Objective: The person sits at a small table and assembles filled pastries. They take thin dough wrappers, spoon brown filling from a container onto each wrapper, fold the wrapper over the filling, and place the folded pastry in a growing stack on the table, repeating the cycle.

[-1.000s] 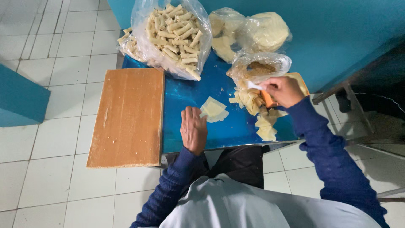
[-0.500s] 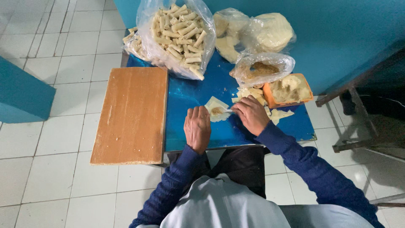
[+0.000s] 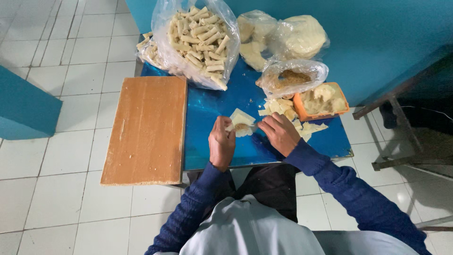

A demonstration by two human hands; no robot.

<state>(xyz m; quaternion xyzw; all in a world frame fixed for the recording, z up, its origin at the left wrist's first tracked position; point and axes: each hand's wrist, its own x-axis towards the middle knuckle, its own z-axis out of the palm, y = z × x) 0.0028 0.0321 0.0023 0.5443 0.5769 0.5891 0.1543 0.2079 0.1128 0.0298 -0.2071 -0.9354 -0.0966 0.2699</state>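
A glossy blue worktop (image 3: 207,106) stands on a floor of white square tiles (image 3: 56,203). Behind it rises a teal wall (image 3: 377,33); another teal panel (image 3: 23,106) juts in at the left. Dark metal furniture legs (image 3: 396,123) stand to the right.

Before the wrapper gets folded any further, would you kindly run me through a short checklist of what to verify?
1. Both hands on the wrapper: left hand and right hand touch it: ok.
2. Filling on the wrapper: brown spot visible: ok.
3. Wrapper flat on blue table: ok.
4. Orange tub near the right hand: ok.
5. Spare wrappers beside the tub: ok.
6. Edges sealed: cannot tell.
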